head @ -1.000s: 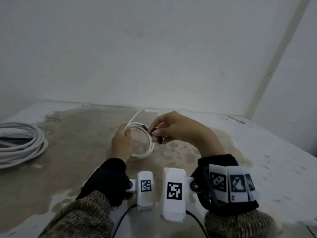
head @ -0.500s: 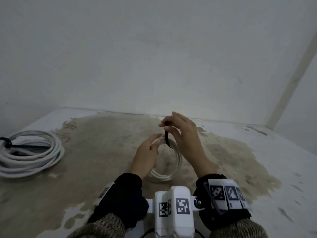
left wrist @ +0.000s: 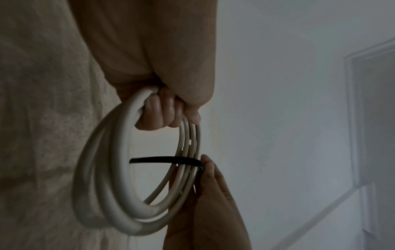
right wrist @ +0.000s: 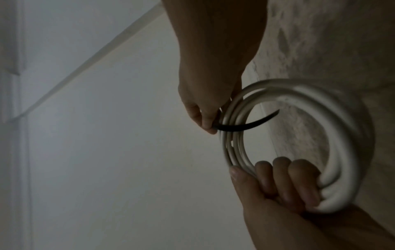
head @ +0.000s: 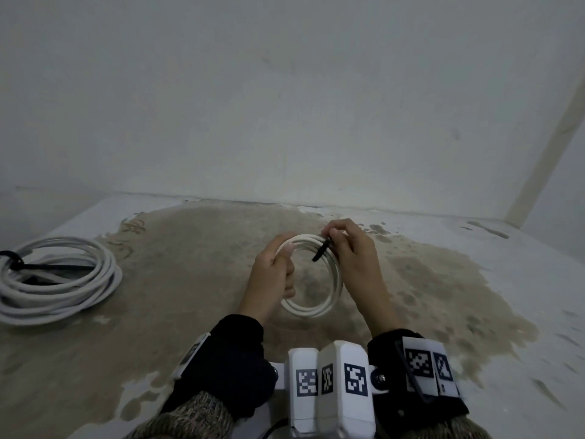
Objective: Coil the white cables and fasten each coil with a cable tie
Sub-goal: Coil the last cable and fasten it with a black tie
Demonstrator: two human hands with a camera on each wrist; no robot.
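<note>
A small coil of white cable (head: 316,309) is held upright above the stained table. My left hand (head: 284,259) grips its left side, fingers curled round the strands (left wrist: 162,116). My right hand (head: 331,238) pinches a black cable tie (head: 321,252) at the coil's upper right. The tie crosses the bundled strands (left wrist: 164,159), and its free tail pokes into the coil's opening (right wrist: 262,120). The tie's head is hidden behind my right fingertips (right wrist: 206,126). In the right wrist view the left hand (right wrist: 278,182) clasps the coil (right wrist: 342,135) from below.
A larger white cable coil (head: 79,280) lies at the table's left edge with a black tie (head: 47,267) across it. The table (head: 190,312) is brown-stained and meets a white wall behind; another wall closes the right side.
The right hand has brought the black tie from above the coil's top down across the strands, its tail now inside the loop. The left hand went from pinching to gripping the coil.
</note>
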